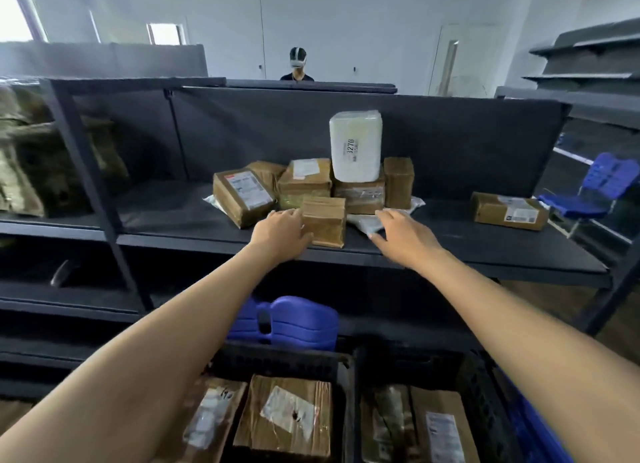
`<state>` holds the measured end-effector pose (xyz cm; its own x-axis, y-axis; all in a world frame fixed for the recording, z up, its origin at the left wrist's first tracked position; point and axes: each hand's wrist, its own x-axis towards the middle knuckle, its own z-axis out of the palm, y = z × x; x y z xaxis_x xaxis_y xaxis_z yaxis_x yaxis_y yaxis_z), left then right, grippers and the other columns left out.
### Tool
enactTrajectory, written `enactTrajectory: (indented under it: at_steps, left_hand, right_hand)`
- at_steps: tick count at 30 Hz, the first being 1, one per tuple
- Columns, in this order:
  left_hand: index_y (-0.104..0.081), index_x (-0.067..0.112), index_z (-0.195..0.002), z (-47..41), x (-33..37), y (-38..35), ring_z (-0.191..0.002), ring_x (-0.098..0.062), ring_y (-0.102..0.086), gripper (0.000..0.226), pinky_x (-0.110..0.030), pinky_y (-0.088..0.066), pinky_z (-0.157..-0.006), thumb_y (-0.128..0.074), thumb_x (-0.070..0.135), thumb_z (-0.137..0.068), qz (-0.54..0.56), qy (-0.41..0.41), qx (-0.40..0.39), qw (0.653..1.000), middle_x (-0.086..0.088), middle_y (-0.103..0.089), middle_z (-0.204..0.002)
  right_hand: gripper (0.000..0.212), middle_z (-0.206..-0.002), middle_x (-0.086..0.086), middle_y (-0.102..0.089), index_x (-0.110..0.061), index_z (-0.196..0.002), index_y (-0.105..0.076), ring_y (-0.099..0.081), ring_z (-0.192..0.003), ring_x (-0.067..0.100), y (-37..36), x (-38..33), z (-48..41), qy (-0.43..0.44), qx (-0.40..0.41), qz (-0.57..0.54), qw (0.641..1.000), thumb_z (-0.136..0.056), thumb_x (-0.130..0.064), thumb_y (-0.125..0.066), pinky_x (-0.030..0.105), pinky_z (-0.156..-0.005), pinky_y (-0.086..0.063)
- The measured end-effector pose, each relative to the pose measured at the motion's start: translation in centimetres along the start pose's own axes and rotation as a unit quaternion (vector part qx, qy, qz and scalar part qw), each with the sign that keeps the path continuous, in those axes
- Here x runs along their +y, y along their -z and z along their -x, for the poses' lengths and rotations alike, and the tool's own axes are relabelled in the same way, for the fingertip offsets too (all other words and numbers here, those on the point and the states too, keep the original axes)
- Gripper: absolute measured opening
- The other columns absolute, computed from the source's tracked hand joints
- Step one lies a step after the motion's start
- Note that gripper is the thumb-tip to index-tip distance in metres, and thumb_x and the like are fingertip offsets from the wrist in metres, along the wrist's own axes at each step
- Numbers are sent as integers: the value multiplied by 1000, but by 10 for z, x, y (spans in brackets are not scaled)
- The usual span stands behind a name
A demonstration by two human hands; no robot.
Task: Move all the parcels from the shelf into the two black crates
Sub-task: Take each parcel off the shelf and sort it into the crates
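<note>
Parcels (304,182) remain on shelf (173,216); reaching for small brown box (324,220) at the front.
Left hand (284,232) touches box's left side, fingers loose, no grip yet; right hand (398,232) just right of box, fingers spread wide. Next, probably: clamp box, lower into black crates (349,362) below it.

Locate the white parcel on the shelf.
In the head view, the white parcel stands upright near the back of the shelf, atop a flat brown box, with a tall brown box at its right.
</note>
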<state>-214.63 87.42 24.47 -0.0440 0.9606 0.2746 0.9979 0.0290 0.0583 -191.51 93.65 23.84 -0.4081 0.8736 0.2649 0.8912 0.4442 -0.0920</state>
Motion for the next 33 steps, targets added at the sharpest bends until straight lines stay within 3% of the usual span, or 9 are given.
enactTrajectory:
  at_steps: [5, 10, 13, 19, 24, 26, 28, 30, 33]
  left_hand:
    - [-48, 9, -128, -53, -49, 18, -120, -30, -52, 50, -44, -48, -85, -48, 45, -93, -5, -35, 18, 999, -8, -57, -130]
    - [-46, 10, -131, -116, -72, 40, -118, -29, -54, 50, -43, -49, -89, -46, 44, -94, 16, -69, 42, 997, -9, -57, -131]
    - [-45, 10, -135, -156, -73, 50, -122, -26, -52, 53, -40, -48, -87, -46, 45, -94, 26, -77, 55, 995, -6, -55, -134]
    - [-52, 10, -108, -232, -59, 62, -99, -24, -59, 43, -35, -45, -70, -42, 49, -95, 60, -92, 78, 991, -6, -62, -111]
    - [-55, 9, -107, -274, -39, 55, -95, -26, -59, 56, -33, -43, -74, -27, 57, -97, 135, -65, 39, 988, -7, -64, -112]
    - [-57, 11, -108, -288, -30, 49, -99, -27, -61, 59, -33, -43, -75, -23, 57, -97, 156, -58, 27, 986, -8, -64, -106]
    - [-59, 11, -96, -301, -21, 42, -89, -24, -60, 60, -32, -42, -69, -21, 57, -97, 187, -48, 10, 981, -6, -62, -93]
    - [-63, 9, -102, -315, -15, 36, -91, -24, -60, 65, -31, -42, -72, -21, 58, -96, 214, -33, -12, 976, -7, -63, -100]
    - [-59, 6, -124, -331, -13, 29, -109, -28, -57, 71, -32, -40, -81, -24, 61, -95, 281, 13, -47, 959, -11, -61, -123]
  right_hand:
    - [58, -152, 4, -33, -14, -146, -32, -32, -139, 24, 6, -33, -66, -36, 23, -11, 999, -98, -43, -42, 40, -102, -37]
    - [46, -137, 7, -46, -12, -133, -44, -47, -119, 27, 28, -41, -123, -92, 63, -37, 993, -97, -40, -41, 39, -84, -46]
    - [46, -133, 8, -48, -12, -132, -44, -50, -113, 27, 45, -31, -150, -132, 75, -35, 988, -95, -40, -40, 39, -81, -47]
    - [53, -137, 12, -47, -12, -134, -44, -51, -117, 30, 73, -3, -204, -183, 101, -46, 977, -96, -48, -35, 42, -90, -47]
    - [73, -149, 12, -39, -9, -145, -34, -42, -132, 30, 80, 16, -242, -208, 95, -72, 971, -95, -61, -23, 42, -99, -40]
    - [79, -144, 12, -45, -9, -143, -38, -47, -127, 30, 81, 19, -255, -215, 79, -88, 969, -92, -67, -22, 41, -96, -44]
    - [81, -135, 12, -54, -10, -138, -46, -54, -117, 29, 79, 22, -266, -220, 65, -109, 967, -89, -70, -22, 40, -90, -47]
    - [78, -130, 12, -57, -11, -135, -50, -57, -112, 29, 76, 24, -275, -224, 50, -136, 964, -89, -69, -26, 38, -87, -48]
    - [68, -121, 10, -61, -10, -127, -56, -58, -97, 23, 72, 26, -285, -236, 38, -208, 948, -87, -62, -38, 33, -75, -45]
